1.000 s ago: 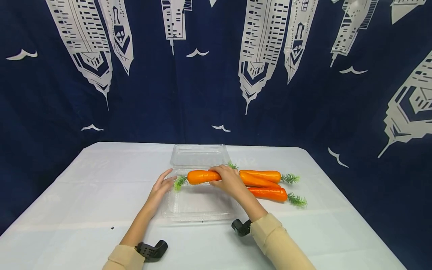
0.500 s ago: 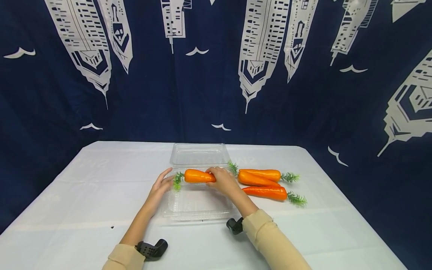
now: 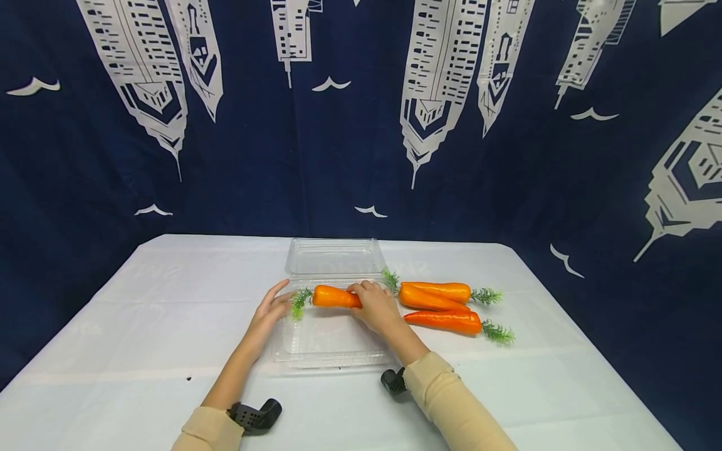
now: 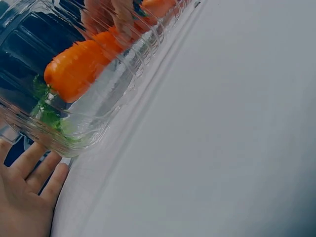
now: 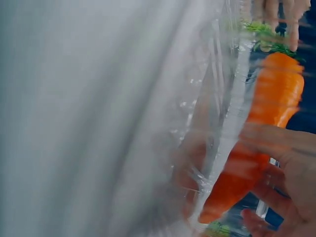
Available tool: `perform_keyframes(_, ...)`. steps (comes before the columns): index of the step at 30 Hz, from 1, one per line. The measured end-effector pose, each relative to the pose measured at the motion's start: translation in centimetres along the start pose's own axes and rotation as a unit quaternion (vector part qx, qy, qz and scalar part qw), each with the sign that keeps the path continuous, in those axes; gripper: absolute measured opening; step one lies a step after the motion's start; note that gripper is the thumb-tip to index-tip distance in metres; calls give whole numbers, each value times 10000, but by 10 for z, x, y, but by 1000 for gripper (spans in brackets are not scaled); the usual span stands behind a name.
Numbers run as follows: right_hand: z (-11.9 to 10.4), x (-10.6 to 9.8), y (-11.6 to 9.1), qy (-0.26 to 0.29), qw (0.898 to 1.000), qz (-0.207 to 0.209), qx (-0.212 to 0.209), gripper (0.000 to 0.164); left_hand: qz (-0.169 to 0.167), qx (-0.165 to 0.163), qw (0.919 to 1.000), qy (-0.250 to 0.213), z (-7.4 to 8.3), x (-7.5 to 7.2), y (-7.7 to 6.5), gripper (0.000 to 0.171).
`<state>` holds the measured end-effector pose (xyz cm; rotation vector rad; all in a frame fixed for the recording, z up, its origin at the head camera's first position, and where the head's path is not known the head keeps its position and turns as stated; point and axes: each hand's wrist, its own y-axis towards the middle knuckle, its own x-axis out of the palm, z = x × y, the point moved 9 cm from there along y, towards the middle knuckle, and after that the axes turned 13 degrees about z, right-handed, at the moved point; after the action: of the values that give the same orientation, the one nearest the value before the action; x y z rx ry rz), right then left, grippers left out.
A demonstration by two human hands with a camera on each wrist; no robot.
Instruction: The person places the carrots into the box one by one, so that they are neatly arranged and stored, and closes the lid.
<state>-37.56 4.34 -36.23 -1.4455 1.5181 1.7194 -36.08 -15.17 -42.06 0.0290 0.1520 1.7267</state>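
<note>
Carrot [image 5: 269, 101] shows its tip from right wrist, not head.

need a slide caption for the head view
Right hand holds a carrot at an open clear container, left hand beside it, three more carrots to the right.

Plain beige sleeves [image 3: 465, 407] end in broad folded cuffs [image 3: 433, 373]; two rounded black wrist cameras [image 3: 269, 412] are worn; the left one's black strap [image 3: 242, 414] shows small dots.
</note>
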Motion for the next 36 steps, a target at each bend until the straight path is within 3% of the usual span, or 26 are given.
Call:
perform_keyframes(5, -3, -1, 0, -127, 9995, 174, -224, 36, -4, 45, 10000, -4, 1, -1, 0, 53)
perform_keyframes(15, -8, -4, 0, 133, 9983, 369, -424, 31, -123, 113, 9999, -15, 1, 2, -1, 53)
perform_keyframes(36, -11, 1, -1, -93, 9986, 10, -512, 31, -103, 91, 9999, -33, 4, 1, -1, 52)
